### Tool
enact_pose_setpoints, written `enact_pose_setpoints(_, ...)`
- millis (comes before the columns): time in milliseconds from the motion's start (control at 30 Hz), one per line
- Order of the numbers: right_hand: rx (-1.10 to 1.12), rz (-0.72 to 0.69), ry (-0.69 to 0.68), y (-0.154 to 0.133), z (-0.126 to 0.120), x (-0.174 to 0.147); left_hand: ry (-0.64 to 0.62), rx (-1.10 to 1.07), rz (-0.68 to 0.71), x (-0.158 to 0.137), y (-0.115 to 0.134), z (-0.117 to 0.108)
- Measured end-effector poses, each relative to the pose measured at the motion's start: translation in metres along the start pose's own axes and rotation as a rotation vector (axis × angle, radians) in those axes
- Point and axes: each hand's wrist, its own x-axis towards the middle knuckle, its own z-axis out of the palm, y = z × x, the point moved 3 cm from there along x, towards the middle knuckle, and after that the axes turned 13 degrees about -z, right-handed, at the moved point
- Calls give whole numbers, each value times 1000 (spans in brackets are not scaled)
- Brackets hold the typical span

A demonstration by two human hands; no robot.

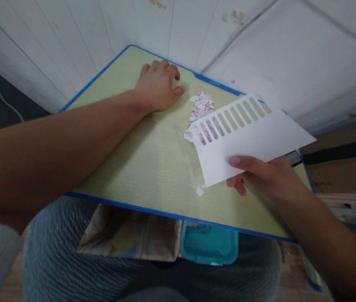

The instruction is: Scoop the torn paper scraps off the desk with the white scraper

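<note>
In my right hand (268, 174) is a white slotted card (240, 151), gripped between the thumb on top and the fingers underneath. A row of long rounded slots runs along its far edge. The card is tilted above the table and partly covers a pile of torn paper scraps (201, 105), some of which show through the slots. My left hand (160, 84) rests near the table's far edge, left of the pile, its fingers loosely bent and apart with nothing in them. One small paper scrap (199, 190) lies by the card's near corner.
The small pale table (140, 167) has a blue rim and stands against a white panelled wall (152, 25). Below its front edge are a patterned cloth item (130, 235) and a teal plastic container (211, 245). A cable (240, 33) runs down the wall; a cardboard box (344, 172) stands at right.
</note>
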Motion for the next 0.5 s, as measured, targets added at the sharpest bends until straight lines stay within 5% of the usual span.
enact_pose_setpoints(233, -43, 21, 83, -13, 18, -2, -12, -62, -8, 1, -3, 2)
enact_pose_setpoints(367, -128, 40, -169, -28, 53, -13, 15, -54, -12, 0, 0, 1)
enact_pose_setpoints(500, -398, -111, -346, -36, 74, -20, 22, -42, -7, -1, 2, 2)
